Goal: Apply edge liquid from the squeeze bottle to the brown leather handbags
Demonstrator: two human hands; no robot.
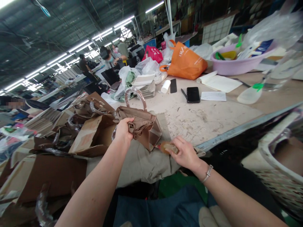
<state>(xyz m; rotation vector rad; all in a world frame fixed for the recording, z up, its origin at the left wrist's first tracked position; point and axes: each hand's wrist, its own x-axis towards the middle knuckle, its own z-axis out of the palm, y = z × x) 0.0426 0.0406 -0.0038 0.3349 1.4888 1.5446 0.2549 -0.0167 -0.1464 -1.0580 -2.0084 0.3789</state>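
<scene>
A taupe leather handbag (pixel 144 124) with a plastic-wrapped handle lies on the table's near edge, on a grey cloth (pixel 142 160). My left hand (pixel 124 129) is closed on the bag's bunched flap at its left side. My right hand (pixel 183 153) is closed round a small amber-handled tool (pixel 167 147), whose tip points at the bag's lower right corner.
More brown bags and cardboard pieces (pixel 78 132) pile up at the left. On the worn table (pixel 201 116) lie a black phone (pixel 193 94), a white roll (pixel 165 86), papers, an orange bag (pixel 186 63), a lilac basin (pixel 234 64). A woven basket (pixel 279 176) stands right. People work far behind.
</scene>
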